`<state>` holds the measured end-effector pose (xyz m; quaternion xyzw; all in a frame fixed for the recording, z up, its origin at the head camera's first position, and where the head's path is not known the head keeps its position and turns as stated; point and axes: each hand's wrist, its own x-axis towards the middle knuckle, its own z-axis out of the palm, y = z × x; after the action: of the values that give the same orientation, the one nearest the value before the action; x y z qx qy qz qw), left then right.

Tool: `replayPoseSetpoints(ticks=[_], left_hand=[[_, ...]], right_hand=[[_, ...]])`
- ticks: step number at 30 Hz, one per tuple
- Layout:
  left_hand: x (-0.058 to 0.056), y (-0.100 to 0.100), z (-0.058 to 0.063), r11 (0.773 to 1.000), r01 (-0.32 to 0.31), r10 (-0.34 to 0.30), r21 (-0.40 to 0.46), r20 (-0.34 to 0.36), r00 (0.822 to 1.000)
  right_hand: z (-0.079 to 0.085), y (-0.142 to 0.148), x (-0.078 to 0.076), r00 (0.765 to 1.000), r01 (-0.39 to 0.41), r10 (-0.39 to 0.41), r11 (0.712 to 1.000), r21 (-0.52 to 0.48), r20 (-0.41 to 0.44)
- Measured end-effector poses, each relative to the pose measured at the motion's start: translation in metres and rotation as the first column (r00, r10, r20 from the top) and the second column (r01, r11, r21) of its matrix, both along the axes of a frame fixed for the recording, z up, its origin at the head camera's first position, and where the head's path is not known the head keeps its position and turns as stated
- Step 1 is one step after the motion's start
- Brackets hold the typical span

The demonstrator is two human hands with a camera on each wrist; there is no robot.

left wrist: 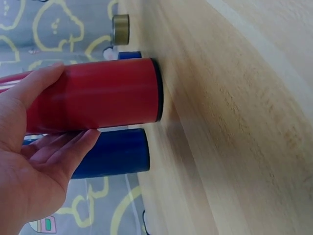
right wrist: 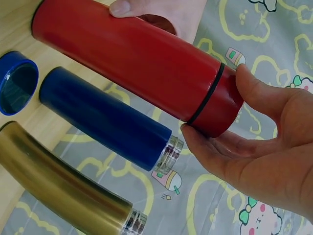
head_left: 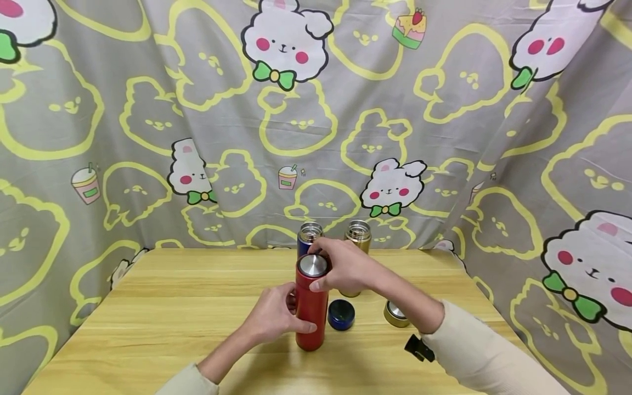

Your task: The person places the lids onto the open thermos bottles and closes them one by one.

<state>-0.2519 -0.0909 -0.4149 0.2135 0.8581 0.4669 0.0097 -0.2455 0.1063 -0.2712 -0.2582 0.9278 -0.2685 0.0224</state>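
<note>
A red vacuum flask (head_left: 312,323) stands upright in front of me, its base close to the wooden tabletop. My left hand (head_left: 273,314) grips the body, thumb on the near side and fingers round the far side. Up at the top, my right hand (head_left: 351,267) holds the red lid (right wrist: 226,105) between thumb and fingers. That lid has a silver top and sits on the flask, with a black ring below it. Behind stand a blue flask (right wrist: 105,117) and a gold flask (right wrist: 63,183), both lidless with bare metal necks.
Right of the red flask, a blue lid (head_left: 341,315) lies on the table (head_left: 197,285) with its dark hollow side up. Farther right is a gold lid (head_left: 396,315), silver top upward, near my right forearm. A patterned grey curtain (head_left: 306,131) hangs behind the table.
</note>
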Motion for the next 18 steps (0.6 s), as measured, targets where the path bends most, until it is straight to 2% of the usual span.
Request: replayPoseSetpoints(ticks=[9, 18], left_hand=[[0.001, 0.000, 0.000, 1.000, 0.003, -0.003, -0.002, -0.017, 1.000], [0.001, -0.010, 0.006, 0.998, -0.064, 0.064, 0.011, 0.003, 0.998]], right_hand=[[0.000, 0.002, -0.001, 0.998, 0.000, 0.002, 1.000, -0.030, 0.058], [0.004, 0.001, -0.001, 0.992, 0.042, -0.031, 0.996, -0.085, 0.126]])
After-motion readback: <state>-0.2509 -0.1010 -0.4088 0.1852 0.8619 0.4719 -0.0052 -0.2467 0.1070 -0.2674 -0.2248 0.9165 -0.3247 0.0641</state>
